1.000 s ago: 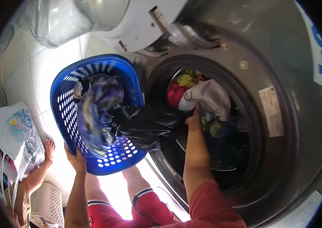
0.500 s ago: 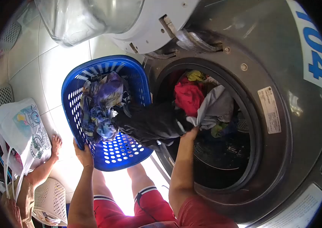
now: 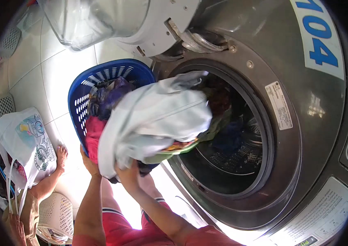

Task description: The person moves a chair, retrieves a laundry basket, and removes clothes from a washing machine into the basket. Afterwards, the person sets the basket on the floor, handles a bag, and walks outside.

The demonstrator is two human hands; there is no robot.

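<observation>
White cloth (image 3: 161,110) is clutched in the right hand (image 3: 128,177) (left hand (image 3: 90,165) clasps the basket (image 3: 76,92)).

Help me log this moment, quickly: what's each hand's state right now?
Left hand: closed on the edge of the blue basket.
Right hand: holding the pale garment, its fingertips hidden by the cloth.
</observation>
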